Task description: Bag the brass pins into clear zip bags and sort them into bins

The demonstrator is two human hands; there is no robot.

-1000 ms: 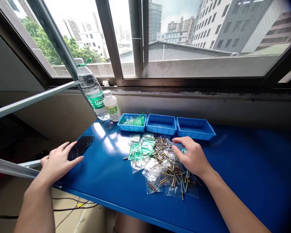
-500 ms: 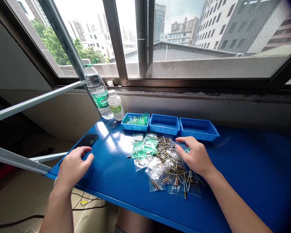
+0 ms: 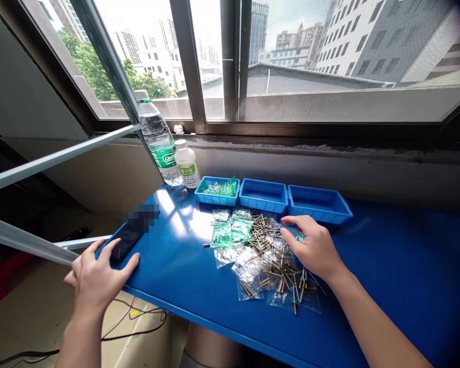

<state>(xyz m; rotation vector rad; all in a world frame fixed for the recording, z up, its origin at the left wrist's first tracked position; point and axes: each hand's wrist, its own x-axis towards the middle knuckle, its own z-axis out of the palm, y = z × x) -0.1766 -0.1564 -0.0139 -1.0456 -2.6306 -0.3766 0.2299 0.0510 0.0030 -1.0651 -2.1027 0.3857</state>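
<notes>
My left hand (image 3: 99, 273) is at the table's left edge with its fingers spread, beside the near end of a dark phone (image 3: 127, 240); whether it touches the phone I cannot tell. My right hand (image 3: 308, 243) hovers at the right side of a pile of metal pins (image 3: 266, 232), thumb and index finger apart, nothing between them. Clear plastic bags (image 3: 248, 263) lie under and among the pins. Green bags (image 3: 230, 232) lie at the pile's left. A bit of green shows behind my right hand.
Behind the pile stand three blue trays: the left one (image 3: 216, 199) holds green and clear bags, the middle (image 3: 263, 202) and right (image 3: 320, 213) look bare inside. A water bottle (image 3: 163, 153) and white bottle (image 3: 187, 166) stand left of them. A metal frame (image 3: 61, 156) crosses the left side.
My left hand has moved left and down and its fingers have spread, leaving more of the phone visible. My right hand stays beside the pile. The view has shifted slightly.
</notes>
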